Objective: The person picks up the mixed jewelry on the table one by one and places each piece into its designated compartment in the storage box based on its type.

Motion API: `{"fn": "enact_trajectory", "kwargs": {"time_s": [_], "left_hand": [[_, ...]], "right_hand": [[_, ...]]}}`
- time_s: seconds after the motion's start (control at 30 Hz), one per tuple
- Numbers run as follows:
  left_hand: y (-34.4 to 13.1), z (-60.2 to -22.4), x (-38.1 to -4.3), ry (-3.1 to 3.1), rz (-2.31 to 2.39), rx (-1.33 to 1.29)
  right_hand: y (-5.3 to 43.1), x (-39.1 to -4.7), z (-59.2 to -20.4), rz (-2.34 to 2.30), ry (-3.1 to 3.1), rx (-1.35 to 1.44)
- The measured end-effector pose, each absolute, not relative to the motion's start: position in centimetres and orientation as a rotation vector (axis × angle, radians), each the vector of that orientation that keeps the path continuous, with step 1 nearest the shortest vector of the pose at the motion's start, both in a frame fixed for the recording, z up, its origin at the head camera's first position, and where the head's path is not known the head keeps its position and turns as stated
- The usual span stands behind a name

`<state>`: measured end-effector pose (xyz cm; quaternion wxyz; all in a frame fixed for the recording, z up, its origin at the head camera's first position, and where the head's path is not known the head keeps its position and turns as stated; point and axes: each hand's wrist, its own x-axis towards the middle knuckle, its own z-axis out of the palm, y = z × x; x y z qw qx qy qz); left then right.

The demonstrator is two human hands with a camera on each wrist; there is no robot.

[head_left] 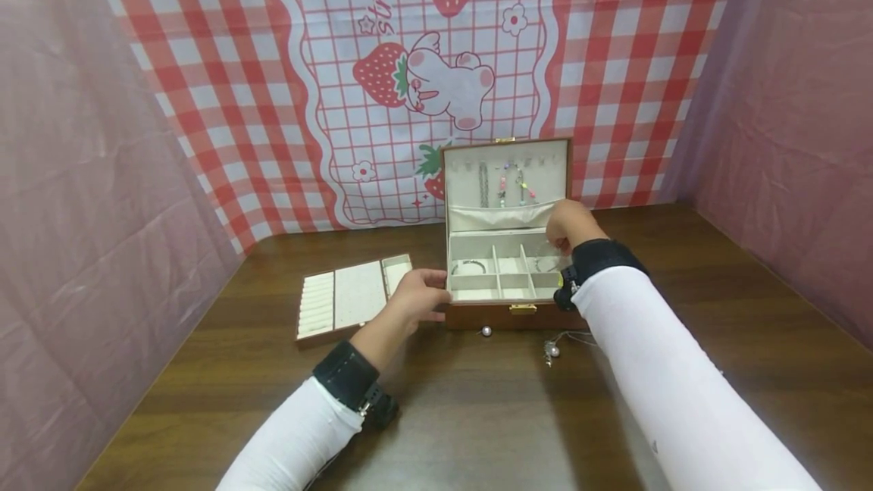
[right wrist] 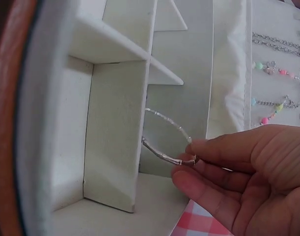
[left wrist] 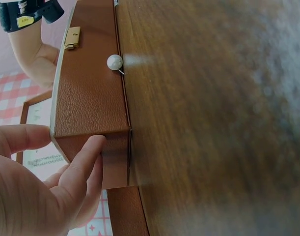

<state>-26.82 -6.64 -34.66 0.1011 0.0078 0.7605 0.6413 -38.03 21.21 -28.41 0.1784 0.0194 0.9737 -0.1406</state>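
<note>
My right hand (right wrist: pixel 253 172) pinches a silver bracelet (right wrist: pixel 162 156) between thumb and fingers, and the loop dips into a right-hand compartment of the brown jewelry box (left wrist: pixel 91 93). In the head view, the right hand (head_left: pixel 571 224) is over the box's back right corner. Fairly straight fingers of my left hand (left wrist: pixel 51 182) rest on the box's left side, with the thumb at the top rim. The lid (head_left: pixel 508 173) stands raised, with a chain (head_left: pixel 483 185) and beaded bracelets (head_left: pixel 503 192) hanging inside. Another silver bracelet (head_left: pixel 469 267) lies in the left compartment.
A lift-out tray (head_left: pixel 358 295) with ring rolls lies on the wooden table left of the box. A pearl piece (head_left: pixel 486 331) sits by the box's front. A necklace with a pearl pendant (head_left: pixel 554 351) lies farther right. A checkered cloth (head_left: pixel 621 82) hangs behind.
</note>
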Motion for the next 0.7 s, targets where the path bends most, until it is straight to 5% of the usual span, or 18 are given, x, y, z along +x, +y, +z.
{"fn": "enact_trajectory", "kwargs": {"time_s": [0.7], "left_hand": [[-6.73, -34.61, -26.95, 2.220, 1.921, 0.021]], "right_hand": [[20.10, -37.18, -27.92, -0.152, 2.889, -0.107]]}}
